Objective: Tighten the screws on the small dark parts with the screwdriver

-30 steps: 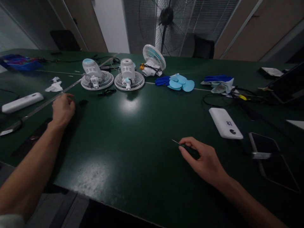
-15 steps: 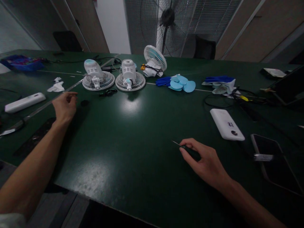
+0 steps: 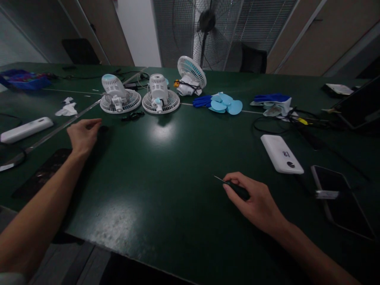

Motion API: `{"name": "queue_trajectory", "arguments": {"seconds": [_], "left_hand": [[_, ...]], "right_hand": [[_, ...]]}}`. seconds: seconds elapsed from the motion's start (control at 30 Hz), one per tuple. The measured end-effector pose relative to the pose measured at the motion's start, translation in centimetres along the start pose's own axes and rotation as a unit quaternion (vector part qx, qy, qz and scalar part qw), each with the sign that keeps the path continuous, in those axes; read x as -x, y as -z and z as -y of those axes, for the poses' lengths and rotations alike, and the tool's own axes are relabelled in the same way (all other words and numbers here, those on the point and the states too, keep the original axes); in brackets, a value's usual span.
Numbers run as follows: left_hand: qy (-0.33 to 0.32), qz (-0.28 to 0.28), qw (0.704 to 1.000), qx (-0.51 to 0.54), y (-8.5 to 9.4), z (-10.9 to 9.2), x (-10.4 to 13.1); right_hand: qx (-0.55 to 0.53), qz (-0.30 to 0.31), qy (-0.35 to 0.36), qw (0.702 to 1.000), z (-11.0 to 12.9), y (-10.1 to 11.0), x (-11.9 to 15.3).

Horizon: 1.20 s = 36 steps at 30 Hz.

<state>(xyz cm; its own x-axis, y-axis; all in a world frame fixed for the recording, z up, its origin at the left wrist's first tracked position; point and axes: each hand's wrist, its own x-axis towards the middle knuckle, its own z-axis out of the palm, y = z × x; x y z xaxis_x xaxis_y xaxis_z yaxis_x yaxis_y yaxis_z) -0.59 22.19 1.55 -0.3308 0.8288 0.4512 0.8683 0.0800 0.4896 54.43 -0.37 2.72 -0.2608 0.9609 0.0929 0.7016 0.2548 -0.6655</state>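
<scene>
My right hand (image 3: 257, 200) is closed around a dark-handled screwdriver (image 3: 239, 190), its thin metal shaft pointing left, low over the table. On the left, my left hand (image 3: 83, 135) is closed in a pinch above the table; whatever is between the fingertips, if anything, is too small to make out. Just beside those fingertips lies a small dark round piece (image 3: 103, 128). Beyond it are two white fan heads, a left one (image 3: 120, 99) and a right one (image 3: 160, 99), grilles down on the table. Small black parts (image 3: 133, 116) lie in front of them.
A third white fan (image 3: 191, 75) and light blue fan blades (image 3: 226, 103) lie at the back. White power banks, one at right (image 3: 282, 154) and one at left (image 3: 26, 130), flank my hands. A phone (image 3: 341, 198), gloves (image 3: 271, 103) and cables (image 3: 299, 118) occupy the right side.
My left hand has shifted slightly right, its fingers closing from a loose curl into a pinch near the dark round piece. My right hand keeps the screwdriver almost still. The view has moved slightly.
</scene>
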Motion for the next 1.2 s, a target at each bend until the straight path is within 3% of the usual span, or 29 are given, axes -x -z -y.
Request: {"name": "queue_trajectory", "arguments": {"seconds": [0.23,0.6,1.2], "left_hand": [[-0.022,0.023,0.999,-0.035,-0.82,-0.16,0.13],[0.056,0.004,0.998,-0.026,-0.46,0.72,0.05],[0.097,-0.001,0.995,0.012,-0.04,0.58,0.57]], "right_hand": [[-0.005,0.011,-0.004,1.000,0.00,0.16,-0.10],[0.008,0.009,-0.002,1.000,-0.35,-0.09,0.03],[-0.004,0.012,0.000,1.000,0.00,0.13,-0.10]]}}
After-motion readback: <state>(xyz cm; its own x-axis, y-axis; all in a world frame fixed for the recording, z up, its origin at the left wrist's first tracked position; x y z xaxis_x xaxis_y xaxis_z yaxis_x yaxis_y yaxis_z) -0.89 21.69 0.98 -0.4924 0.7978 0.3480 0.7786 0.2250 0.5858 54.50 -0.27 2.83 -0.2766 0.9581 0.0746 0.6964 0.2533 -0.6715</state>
